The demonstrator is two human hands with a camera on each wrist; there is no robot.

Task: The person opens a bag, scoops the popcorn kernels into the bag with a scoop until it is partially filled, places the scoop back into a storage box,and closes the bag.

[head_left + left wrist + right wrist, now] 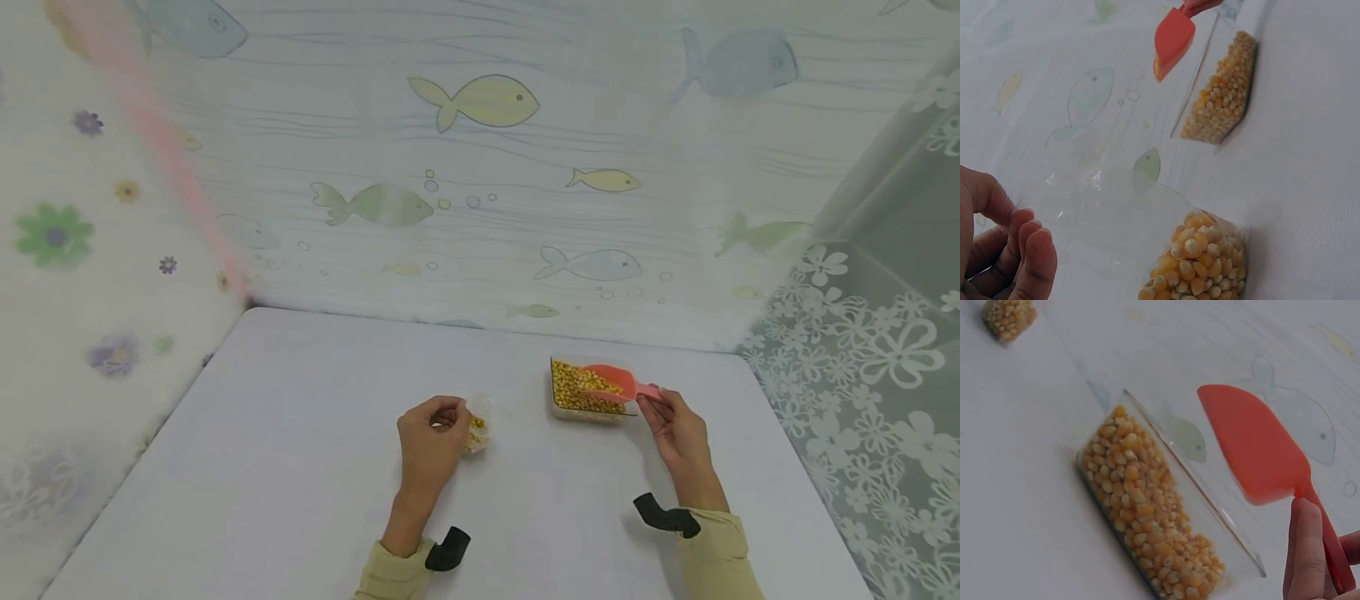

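Observation:
My left hand pinches the upper edge of a clear plastic bag, which stands on the table with corn kernels in its bottom. In my right hand is the handle of a red scoop. The scoop is above a clear rectangular container filled with yellow corn kernels. Some kernels show in the scoop's mouth in the head view; from the right wrist view the scoop is raised over the container's rim, its inside hidden.
A white tabletop lies under everything. Behind it hangs a pale curtain printed with fish, with flowered cloth on the left and a lacy floral panel on the right. A black band piece sits at each wrist.

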